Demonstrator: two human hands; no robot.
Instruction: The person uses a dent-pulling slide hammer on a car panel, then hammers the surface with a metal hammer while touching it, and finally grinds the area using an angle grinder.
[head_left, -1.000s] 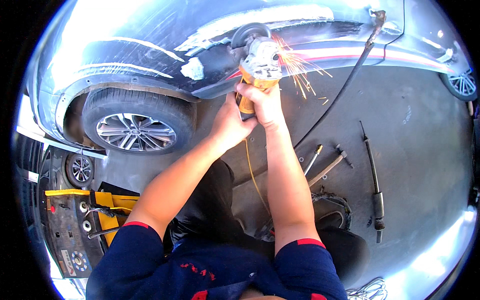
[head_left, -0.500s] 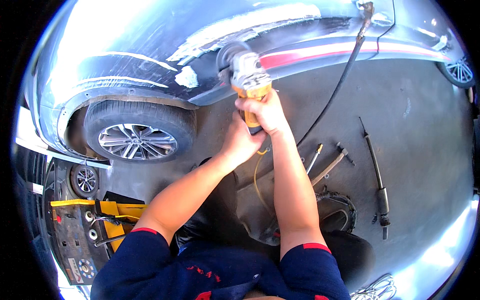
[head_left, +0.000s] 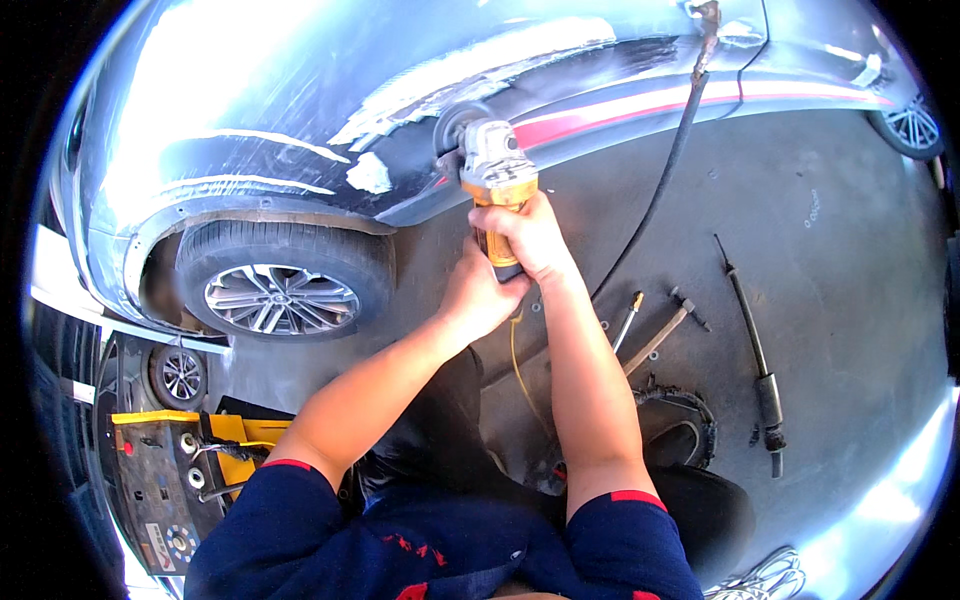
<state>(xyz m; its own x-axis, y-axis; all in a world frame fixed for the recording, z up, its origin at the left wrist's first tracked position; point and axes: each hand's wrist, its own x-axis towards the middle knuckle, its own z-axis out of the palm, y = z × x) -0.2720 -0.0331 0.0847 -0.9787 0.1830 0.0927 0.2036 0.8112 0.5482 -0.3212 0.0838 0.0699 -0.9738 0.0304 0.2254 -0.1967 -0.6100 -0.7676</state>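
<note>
An angle grinder (head_left: 503, 192) with a yellow body, silver head and round dark disc is held out between both my hands. My right hand (head_left: 528, 236) wraps round its body just behind the head. Lower down, my left hand (head_left: 478, 293) grips the rear end of the same tool. The disc (head_left: 458, 124) is at the lower body panel of a grey-blue car (head_left: 270, 100), beside bare, scraped metal patches (head_left: 400, 95); whether it touches cannot be made out. Part of the left hand's fingers is hidden behind the grinder.
A car wheel (head_left: 285, 285) stands left of my hands. A dark strap or hose (head_left: 672, 180) hangs from the car to the floor. A hammer (head_left: 660, 335) and a slide hammer (head_left: 757, 360) lie at right. A yellow-black machine (head_left: 165, 470) stands at lower left, coiled cable (head_left: 765, 580) at lower right.
The grinder and both hands sit slightly lower relative to the car panel. The view has shifted a little, and the yellow cord below the grinder hangs differently.
</note>
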